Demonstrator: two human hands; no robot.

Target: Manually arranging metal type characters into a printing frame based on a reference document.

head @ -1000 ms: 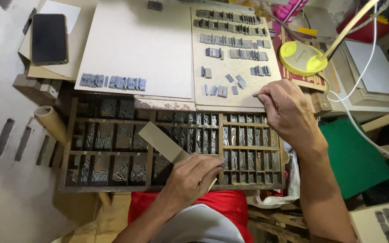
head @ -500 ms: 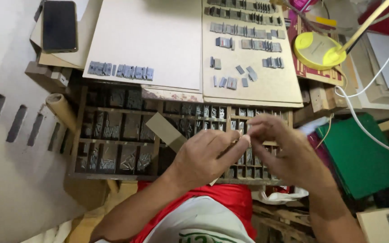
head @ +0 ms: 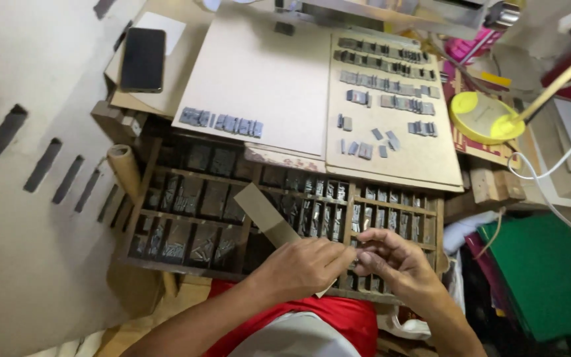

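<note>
Down near the bottom edge, the left hand (head: 302, 268) closes around the lower end of a flat tan cardboard strip (head: 266, 213), which slants up and to the left over the wooden type case (head: 141, 198). The right hand (head: 391, 261) sits just beside it, fingertips pinched together and touching the left hand's fingers; whether a small piece is between them I cannot tell. Both hands hover over the near right part of the case, whose narrow compartments hold grey metal type.

Beyond the case lie two pale boards. The left board (head: 266, 73) carries one short row of grey type blocks (head: 221, 121) near its front edge and is otherwise bare. The right board (head: 424, 162) holds several rows of type along its far half and loose pieces (head: 366, 147) near the middle.

A black phone (head: 143, 58) rests on a stack of paper at the far left. A cardboard tube (head: 125, 173) leans against the case's left side. To the right sit a round yellow lamp base (head: 482, 118), a white cable (head: 563, 155), and a green folder (head: 543, 274) close by the right forearm, leaving little room there.
</note>
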